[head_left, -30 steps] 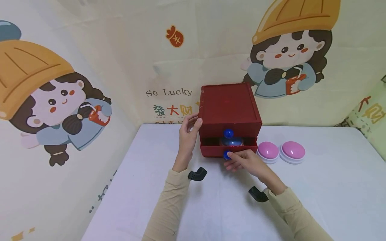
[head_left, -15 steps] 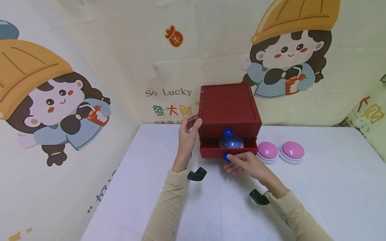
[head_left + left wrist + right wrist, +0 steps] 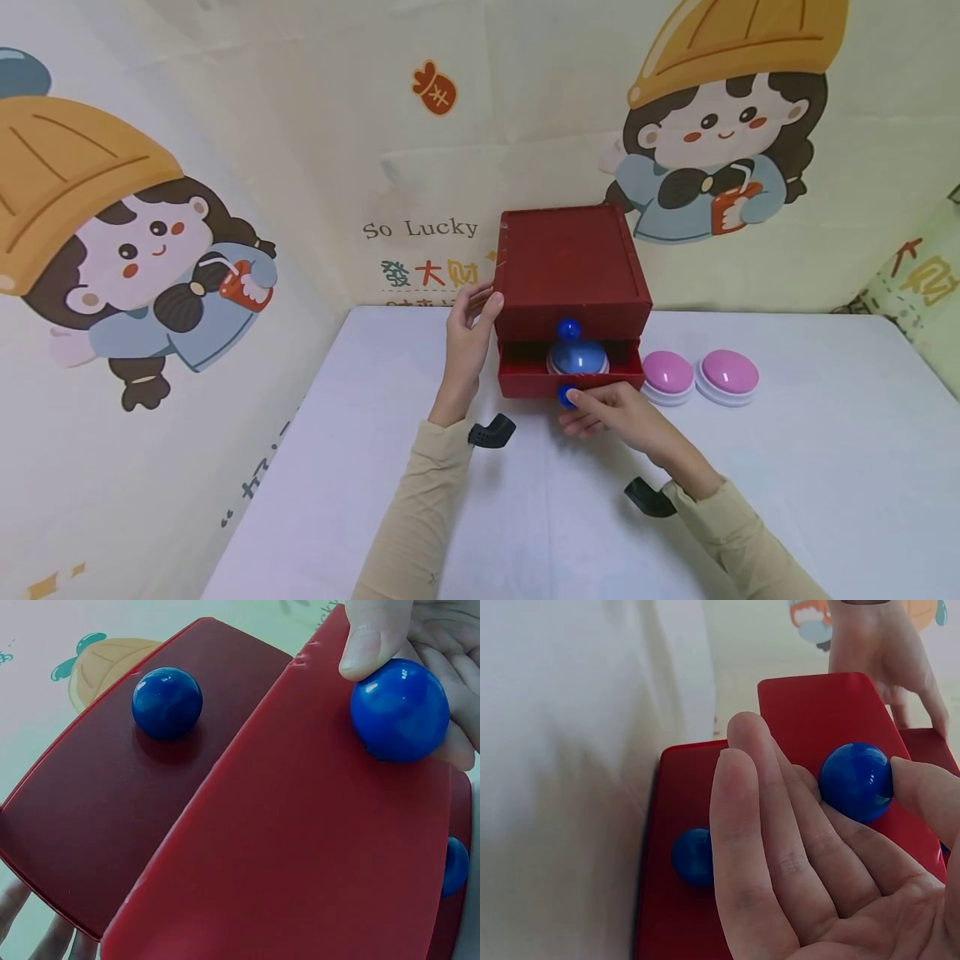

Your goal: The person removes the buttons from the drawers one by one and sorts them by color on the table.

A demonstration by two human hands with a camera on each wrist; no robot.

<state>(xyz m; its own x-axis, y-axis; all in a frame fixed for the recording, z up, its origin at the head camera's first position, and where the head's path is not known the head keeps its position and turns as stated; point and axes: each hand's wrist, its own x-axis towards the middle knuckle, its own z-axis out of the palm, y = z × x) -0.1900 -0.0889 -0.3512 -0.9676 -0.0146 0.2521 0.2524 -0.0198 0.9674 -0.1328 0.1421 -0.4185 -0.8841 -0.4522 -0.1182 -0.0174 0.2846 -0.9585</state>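
Observation:
A red cabinet point(image 3: 570, 258) with blue knobs stands at the table's back, one drawer point(image 3: 525, 385) pulled partway out below the top one. Inside that drawer sits a blue domed button with a pale base point(image 3: 578, 358). My right hand point(image 3: 630, 417) pinches the drawer's blue knob point(image 3: 856, 782) between thumb and fingers, its other fingers extended. My left hand point(image 3: 467, 350) rests against the cabinet's left side, thumb near the front edge. The left wrist view shows another knob point(image 3: 455, 866) on a drawer beyond the pulled one, and the top knob point(image 3: 166, 703).
Two pink domed buttons point(image 3: 668, 372) point(image 3: 728, 372) on white bases stand side by side on the white table point(image 3: 825, 467), right of the cabinet. Behind rises a cream cloth backdrop point(image 3: 547, 100) with cartoon prints.
The drawer has come farther out toward me, with my right hand moving along on its knob. More of the blue button shows. My left hand has stayed against the cabinet.

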